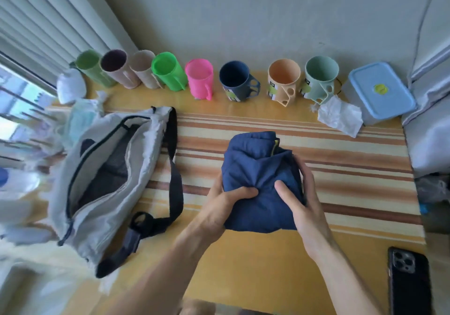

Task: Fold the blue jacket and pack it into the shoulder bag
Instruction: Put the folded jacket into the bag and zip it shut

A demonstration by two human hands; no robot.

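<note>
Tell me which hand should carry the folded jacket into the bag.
Left, probably. The left hand already grips the blue jacket on the side nearer the shoulder bag, whose zipper gapes open; the right hand would cross over.

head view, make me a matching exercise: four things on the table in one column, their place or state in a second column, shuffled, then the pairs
Things:
1. blue jacket
2. shoulder bag
3. phone
4. pink cup

Places or states:
A. unzipped, lying at the left
B. upright in the row by the wall
C. bundled, gripped by left hand and right hand
D. flat at the near right corner

Pairs: 1-C, 2-A, 3-D, 4-B
</note>
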